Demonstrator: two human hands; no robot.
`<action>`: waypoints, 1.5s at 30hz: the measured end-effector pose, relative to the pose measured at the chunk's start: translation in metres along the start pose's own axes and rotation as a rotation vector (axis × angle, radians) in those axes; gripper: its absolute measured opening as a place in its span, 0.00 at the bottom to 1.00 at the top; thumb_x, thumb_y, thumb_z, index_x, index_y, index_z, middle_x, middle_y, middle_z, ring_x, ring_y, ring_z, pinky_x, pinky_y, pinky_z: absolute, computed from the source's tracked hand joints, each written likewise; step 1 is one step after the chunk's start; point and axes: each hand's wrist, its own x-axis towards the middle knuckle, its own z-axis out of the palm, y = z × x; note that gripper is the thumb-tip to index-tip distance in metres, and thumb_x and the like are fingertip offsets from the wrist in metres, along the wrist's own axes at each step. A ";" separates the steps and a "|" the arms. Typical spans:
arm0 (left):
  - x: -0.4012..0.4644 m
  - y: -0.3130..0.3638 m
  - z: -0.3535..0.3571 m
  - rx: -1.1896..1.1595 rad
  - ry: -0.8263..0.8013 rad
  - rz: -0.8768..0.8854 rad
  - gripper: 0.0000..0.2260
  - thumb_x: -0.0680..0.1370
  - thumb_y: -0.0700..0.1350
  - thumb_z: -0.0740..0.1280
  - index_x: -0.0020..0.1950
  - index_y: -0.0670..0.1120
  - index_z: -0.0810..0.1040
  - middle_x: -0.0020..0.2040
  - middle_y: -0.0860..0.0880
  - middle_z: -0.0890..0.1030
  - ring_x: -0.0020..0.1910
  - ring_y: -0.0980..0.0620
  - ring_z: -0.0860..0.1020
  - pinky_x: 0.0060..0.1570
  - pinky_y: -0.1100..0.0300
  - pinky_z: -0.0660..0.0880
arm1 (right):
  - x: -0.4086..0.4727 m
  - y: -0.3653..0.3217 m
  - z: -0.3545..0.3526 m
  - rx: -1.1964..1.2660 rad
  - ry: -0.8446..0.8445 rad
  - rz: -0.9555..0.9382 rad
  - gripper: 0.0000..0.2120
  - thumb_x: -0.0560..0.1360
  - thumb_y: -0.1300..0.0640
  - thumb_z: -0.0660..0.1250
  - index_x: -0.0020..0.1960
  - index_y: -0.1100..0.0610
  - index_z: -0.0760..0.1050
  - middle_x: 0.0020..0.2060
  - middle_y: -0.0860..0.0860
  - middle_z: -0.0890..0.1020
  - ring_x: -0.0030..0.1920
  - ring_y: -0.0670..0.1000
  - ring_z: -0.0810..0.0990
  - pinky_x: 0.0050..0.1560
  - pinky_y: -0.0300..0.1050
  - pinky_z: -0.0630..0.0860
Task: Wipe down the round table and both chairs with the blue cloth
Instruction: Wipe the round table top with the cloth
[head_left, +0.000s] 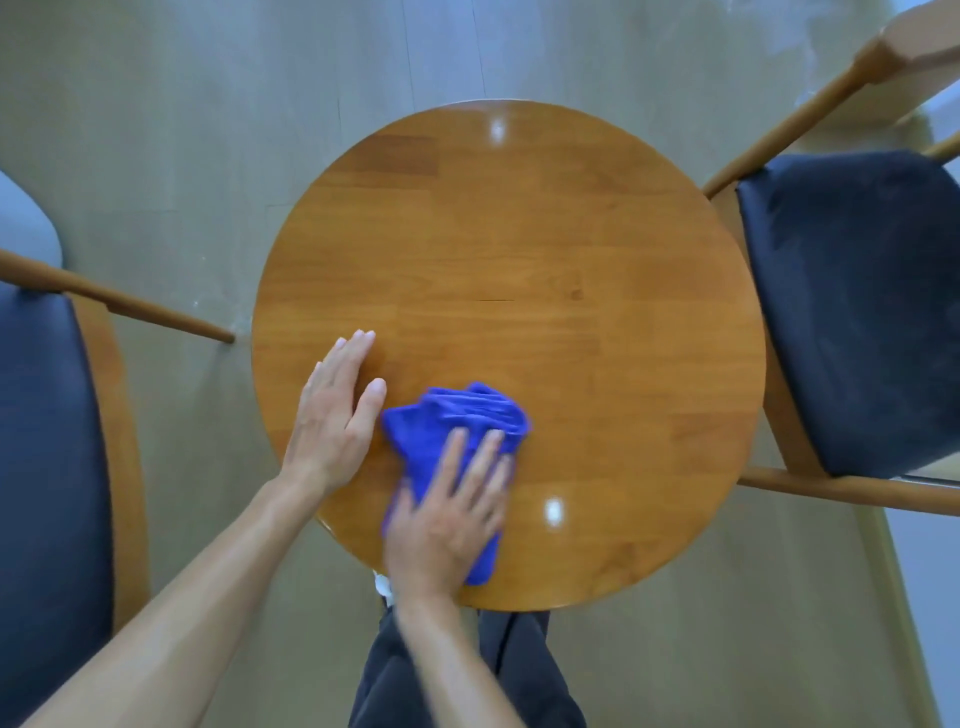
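Pressing flat on the blue cloth (457, 415), the right hand (447, 519) lies with its fingers straight and spread, the palm covering the near part of the cloth. The hand looks a little blurred. The cloth is crumpled and lies on the round counter (519, 270), in the near left part of the top, close to the edge where the person stands. Its far end sticks out in folds beyond the fingertips.

The left hand (337, 415) rests flat on the wood just beside the cloth, on its left. Its fingers are straight and close together, the thumb points toward the cloth and nearly touches it. This hand holds nothing.

The counter is of warm brown wood with a glossy surface; two bright light spots show on it, one at the far edge and one near the right hand.

Two chairs stand around it. The left chair (47, 441) has a dark blue seat and a wooden frame, and it stands near the counter with a strip of floor (156, 130) between them. The right chair (852, 312) has the same dark seat, and its front edge is very close to the counter rim. The floor is pale grey-beige. Dark trousers (467, 675) of the person show below the near edge.
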 end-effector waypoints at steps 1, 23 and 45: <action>-0.004 0.002 0.000 0.000 0.035 -0.002 0.26 0.78 0.51 0.55 0.76 0.48 0.62 0.77 0.50 0.62 0.77 0.55 0.55 0.76 0.47 0.52 | -0.010 -0.016 0.002 0.053 -0.047 -0.058 0.34 0.72 0.43 0.64 0.74 0.55 0.65 0.75 0.59 0.60 0.73 0.62 0.62 0.67 0.59 0.67; -0.103 0.038 0.102 0.263 -0.011 0.394 0.28 0.65 0.46 0.69 0.66 0.50 0.78 0.73 0.41 0.66 0.74 0.38 0.62 0.67 0.38 0.65 | 0.091 0.166 -0.025 -0.136 0.113 -0.310 0.24 0.79 0.52 0.52 0.72 0.59 0.67 0.74 0.60 0.64 0.74 0.61 0.61 0.71 0.60 0.57; -0.053 0.038 0.093 0.367 0.007 0.469 0.25 0.69 0.44 0.65 0.66 0.46 0.76 0.72 0.38 0.67 0.72 0.35 0.65 0.66 0.37 0.66 | 0.093 0.171 -0.025 -0.208 0.053 -0.271 0.25 0.79 0.50 0.54 0.74 0.53 0.64 0.75 0.55 0.61 0.76 0.55 0.55 0.74 0.56 0.53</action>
